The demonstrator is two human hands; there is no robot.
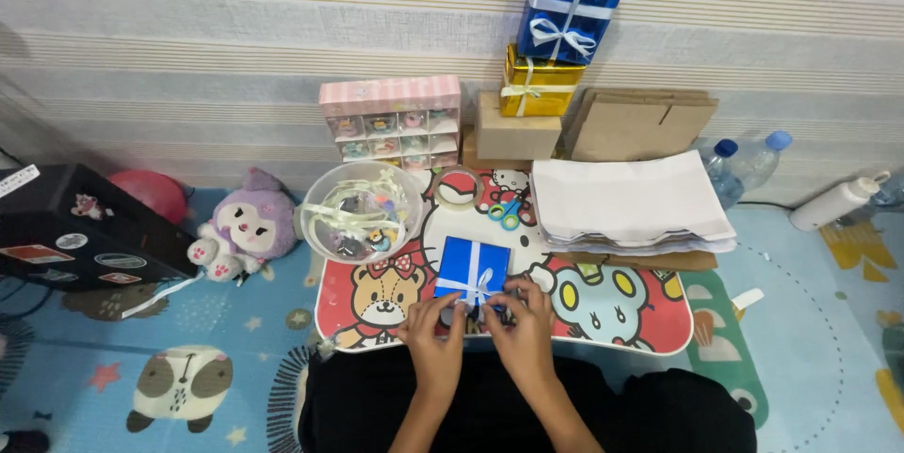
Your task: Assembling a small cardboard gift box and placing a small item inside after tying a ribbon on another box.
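A small blue gift box (467, 263) crossed by a white ribbon (476, 285) lies on a low cartoon-printed table (621, 307). My left hand (435, 331) and my right hand (521, 319) meet at the box's near edge. Both hands pinch the ribbon ends, where a bow shape shows. My forearms come up from the bottom of the view, over my dark-clothed lap.
A clear bowl (363, 211) of ribbon bits and blue scissors (507, 212) sit behind the box, beside a tape roll (457, 186). White paper sheets (626, 199) lie right. Wrapped blue (569, 8) and gold boxes (539, 86) stack on cardboard. A plush toy (243, 225) is at left.
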